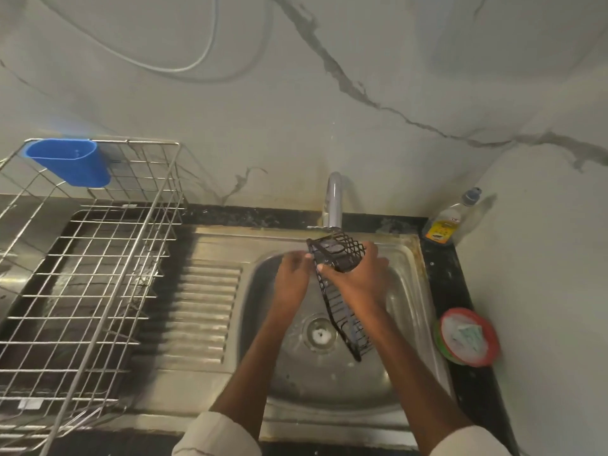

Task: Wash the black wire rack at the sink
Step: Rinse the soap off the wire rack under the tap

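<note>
— Both gripping? Holding black wire rack (339, 278) upright over sink (411, 251), under tap (334, 199): right hand (353, 278) clutching top, left hand (292, 278) pinching edge.
— Likely rinsing. Next: turning, scrubbing remaining wires.

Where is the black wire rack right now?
In the head view, the black wire rack is held over the sink basin, just below the tap, between the left hand and right hand.

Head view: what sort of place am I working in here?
Most likely a home kitchen sink corner. A stainless sink with a ribbed drainboard sits under a tap, a wire dish drainer stands to the left, and a dish soap bottle stands by the marble-look wall.
</note>
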`<state>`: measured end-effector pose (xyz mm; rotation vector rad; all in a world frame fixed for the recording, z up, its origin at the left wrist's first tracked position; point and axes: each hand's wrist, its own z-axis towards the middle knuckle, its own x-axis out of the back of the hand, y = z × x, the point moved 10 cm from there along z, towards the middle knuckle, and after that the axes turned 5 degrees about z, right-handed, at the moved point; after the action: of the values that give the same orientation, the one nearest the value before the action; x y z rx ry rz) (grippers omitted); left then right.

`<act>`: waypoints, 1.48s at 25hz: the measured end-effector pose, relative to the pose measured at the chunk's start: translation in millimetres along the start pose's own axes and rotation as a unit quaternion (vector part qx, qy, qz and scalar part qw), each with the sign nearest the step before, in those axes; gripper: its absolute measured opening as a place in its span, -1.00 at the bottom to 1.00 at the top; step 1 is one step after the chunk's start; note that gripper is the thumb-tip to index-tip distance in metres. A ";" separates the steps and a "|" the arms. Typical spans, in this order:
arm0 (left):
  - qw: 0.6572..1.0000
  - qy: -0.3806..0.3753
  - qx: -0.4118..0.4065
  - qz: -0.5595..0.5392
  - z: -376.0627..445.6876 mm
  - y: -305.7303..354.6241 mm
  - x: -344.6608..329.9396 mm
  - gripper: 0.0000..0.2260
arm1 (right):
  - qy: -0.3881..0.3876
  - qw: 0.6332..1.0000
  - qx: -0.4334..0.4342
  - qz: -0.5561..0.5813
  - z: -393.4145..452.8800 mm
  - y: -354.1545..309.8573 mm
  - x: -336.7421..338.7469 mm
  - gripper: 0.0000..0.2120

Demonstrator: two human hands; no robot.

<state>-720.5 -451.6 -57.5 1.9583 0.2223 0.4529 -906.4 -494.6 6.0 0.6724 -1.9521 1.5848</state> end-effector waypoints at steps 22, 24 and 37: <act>0.928 -0.063 0.107 -0.352 35.3 -34.3 36.8 -0.82 | -0.264 0.938 -0.051 0.221 12.2 13.6 -35.0 -0.51; 0.924 -0.056 0.118 -0.359 41.9 -40.5 32.9 -0.83 | -0.274 0.941 -0.039 0.197 14.8 16.3 -43.9 -0.52; 0.961 -0.002 0.159 -0.227 26.7 -26.1 -15.3 -0.80 | -0.173 0.967 -0.067 0.173 8.9 53.6 -9.1 -0.55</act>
<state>-722.2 -468.4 -94.1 2.1335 0.7633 0.1145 -936.6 -492.9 -40.1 0.6090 -2.5257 1.5919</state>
